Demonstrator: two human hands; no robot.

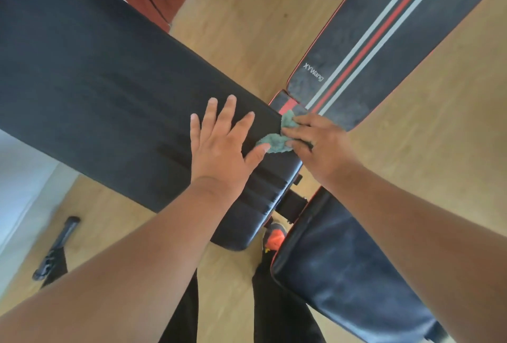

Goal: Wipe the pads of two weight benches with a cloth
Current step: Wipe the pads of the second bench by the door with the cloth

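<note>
Black pad [109,95] fills my view, a striped pad [384,35] beyond it. My left hand [222,148] lies flat on the black one, fingers spread — my right hand [321,145] grips the cloth [274,142] at its edge.

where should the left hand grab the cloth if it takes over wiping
Probably the loose bunched end of the cloth sticking out by the left hand thumb, pinched from the left side. The right hand covers the rest, pressing it at the black pad edge, so only that crumpled end is free.
</note>
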